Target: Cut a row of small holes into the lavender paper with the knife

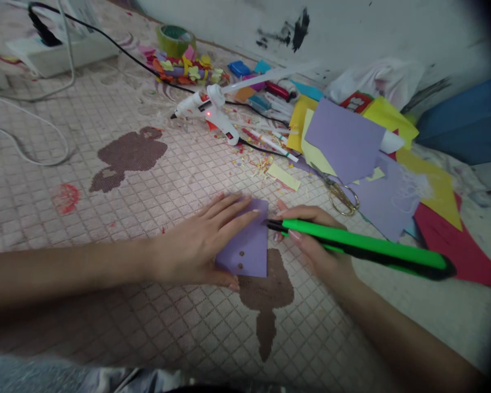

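Note:
My left hand lies flat, fingers spread, pressing a small lavender paper piece with brown dots onto the patterned mat. My right hand grips a green utility knife with a black end. The knife's dark tip sits at the paper's upper right edge, and I cannot tell whether it touches. Gold-handled scissors lie just beyond my right hand, on the edge of a loose pile of coloured paper sheets.
A white glue gun with a black cord lies among paper shavings and pens. Behind it are coloured paper scraps and a green tape roll. A white power strip sits at the far left, and a white wall runs along the back.

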Motion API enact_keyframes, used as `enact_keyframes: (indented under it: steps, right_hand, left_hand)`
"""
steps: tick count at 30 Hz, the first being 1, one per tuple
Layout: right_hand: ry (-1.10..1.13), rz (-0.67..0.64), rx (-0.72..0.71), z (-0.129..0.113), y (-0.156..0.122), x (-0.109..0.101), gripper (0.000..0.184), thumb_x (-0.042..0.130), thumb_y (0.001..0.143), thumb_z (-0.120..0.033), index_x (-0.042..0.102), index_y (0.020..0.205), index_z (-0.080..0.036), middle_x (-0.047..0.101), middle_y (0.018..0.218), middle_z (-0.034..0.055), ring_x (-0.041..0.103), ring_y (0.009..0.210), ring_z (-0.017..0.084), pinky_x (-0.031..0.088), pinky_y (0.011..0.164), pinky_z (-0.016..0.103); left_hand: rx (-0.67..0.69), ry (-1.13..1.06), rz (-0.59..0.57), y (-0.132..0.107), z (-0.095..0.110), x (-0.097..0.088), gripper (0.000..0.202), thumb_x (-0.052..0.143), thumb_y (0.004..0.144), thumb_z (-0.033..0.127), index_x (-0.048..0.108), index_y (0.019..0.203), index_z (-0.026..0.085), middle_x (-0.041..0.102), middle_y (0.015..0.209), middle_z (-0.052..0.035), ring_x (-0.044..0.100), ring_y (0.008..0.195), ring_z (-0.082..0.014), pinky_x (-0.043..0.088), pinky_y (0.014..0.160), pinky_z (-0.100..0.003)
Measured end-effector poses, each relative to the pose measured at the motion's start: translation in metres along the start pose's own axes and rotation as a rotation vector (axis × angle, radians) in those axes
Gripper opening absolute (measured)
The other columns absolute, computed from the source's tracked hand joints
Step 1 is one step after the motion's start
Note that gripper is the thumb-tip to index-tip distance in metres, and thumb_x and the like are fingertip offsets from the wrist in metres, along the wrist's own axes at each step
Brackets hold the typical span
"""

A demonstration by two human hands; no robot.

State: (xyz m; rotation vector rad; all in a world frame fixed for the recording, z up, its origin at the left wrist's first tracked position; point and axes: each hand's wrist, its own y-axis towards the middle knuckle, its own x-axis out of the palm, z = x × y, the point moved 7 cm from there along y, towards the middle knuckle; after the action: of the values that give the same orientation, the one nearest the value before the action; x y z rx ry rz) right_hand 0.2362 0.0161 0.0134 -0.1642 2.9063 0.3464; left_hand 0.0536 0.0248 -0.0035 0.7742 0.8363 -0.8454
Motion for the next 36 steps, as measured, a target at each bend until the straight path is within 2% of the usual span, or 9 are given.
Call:
enact_keyframes:
  steps: [5,10,16,21,23,27,31,33,36]
  right_hand:
    - [0.113,-0.081,-0.001,0.015,0.036,0.005,0.016,0.070,0.083,-0.031,0.073,0.099,-0.028,0.073,0.095,0.0012,0.069,0.094,0.020,0.058,0.084,0.035]
    - [0.363,-0.108,0.103,0.025,0.050,0.009,0.016,0.073,0.076,-0.028,0.074,0.092,-0.027,0.075,0.090,0.0005,0.070,0.083,0.018,0.058,0.066,0.028]
    - [0.362,-0.117,0.135,0.021,0.039,0.007,0.015,0.075,0.077,-0.030,0.074,0.092,-0.028,0.076,0.091,0.0001,0.070,0.083,0.018,0.058,0.067,0.028]
    - [0.297,-0.140,0.157,0.017,0.015,0.000,0.017,0.072,0.083,-0.032,0.073,0.099,-0.028,0.077,0.093,0.0025,0.071,0.080,0.018,0.060,0.067,0.031]
    - [0.229,-0.134,0.157,0.017,0.005,-0.008,0.017,0.071,0.084,-0.031,0.073,0.101,-0.028,0.075,0.097,0.0039,0.073,0.088,0.022,0.061,0.066,0.032]
    - [0.158,-0.053,0.065,0.009,-0.005,-0.026,0.017,0.070,0.086,-0.028,0.074,0.103,-0.027,0.074,0.099,0.0042,0.072,0.101,0.025,0.062,0.085,0.040]
    - [0.202,0.029,-0.034,-0.001,-0.004,-0.031,0.017,0.070,0.086,-0.028,0.073,0.102,-0.026,0.073,0.097,0.0024,0.070,0.106,0.025,0.052,0.107,0.050]
    - [0.177,-0.007,-0.040,-0.002,-0.003,-0.024,0.017,0.070,0.086,-0.029,0.074,0.102,-0.027,0.074,0.096,0.0017,0.071,0.103,0.024,0.048,0.111,0.052]
    - [0.110,-0.061,-0.015,0.003,-0.004,-0.014,0.017,0.069,0.086,-0.029,0.074,0.102,-0.029,0.075,0.096,0.0011,0.071,0.099,0.023,0.040,0.118,0.053]
  left_hand:
    - [-0.063,-0.012,-0.019,-0.004,-0.001,0.001,0.122,0.068,0.072,0.075,0.006,0.158,0.014,0.011,0.162,-0.0277,0.011,0.151,-0.0422,0.012,0.120,-0.064]
    - [-0.122,-0.002,-0.013,-0.007,-0.010,-0.002,0.125,0.072,0.071,0.072,0.006,0.157,0.009,0.018,0.160,-0.0293,0.014,0.150,-0.0446,0.013,0.119,-0.065]
    - [-0.125,-0.027,-0.020,-0.008,-0.016,-0.006,0.117,0.072,0.071,0.071,0.019,0.155,0.009,0.029,0.157,-0.0266,0.017,0.148,-0.0486,0.013,0.117,-0.070]
    - [-0.128,-0.050,-0.069,-0.004,-0.020,-0.013,0.107,0.076,0.072,0.064,0.030,0.152,0.012,0.034,0.157,-0.0219,0.017,0.148,-0.0477,0.012,0.116,-0.073]
    - [-0.111,-0.062,-0.092,-0.003,-0.023,-0.014,0.101,0.074,0.074,0.065,0.034,0.151,0.013,0.035,0.157,-0.0204,0.016,0.149,-0.0470,0.010,0.115,-0.074]
    - [-0.065,-0.099,-0.101,-0.002,-0.030,-0.015,0.090,0.072,0.079,0.060,0.037,0.150,0.016,0.037,0.156,-0.0183,0.019,0.149,-0.0445,0.009,0.115,-0.073]
    - [-0.041,-0.108,-0.084,-0.002,-0.026,-0.017,0.077,0.066,0.087,0.053,0.039,0.149,0.017,0.041,0.154,-0.0171,0.021,0.149,-0.0417,0.009,0.117,-0.072]
    - [-0.048,-0.108,-0.073,-0.003,-0.020,-0.017,0.081,0.067,0.085,0.056,0.038,0.149,0.016,0.041,0.154,-0.0179,0.022,0.149,-0.0427,0.008,0.116,-0.073]
    - [-0.041,-0.106,-0.084,-0.004,-0.008,-0.012,0.106,0.075,0.072,0.064,0.029,0.154,0.014,0.035,0.157,-0.0210,0.020,0.148,-0.0473,0.004,0.114,-0.076]
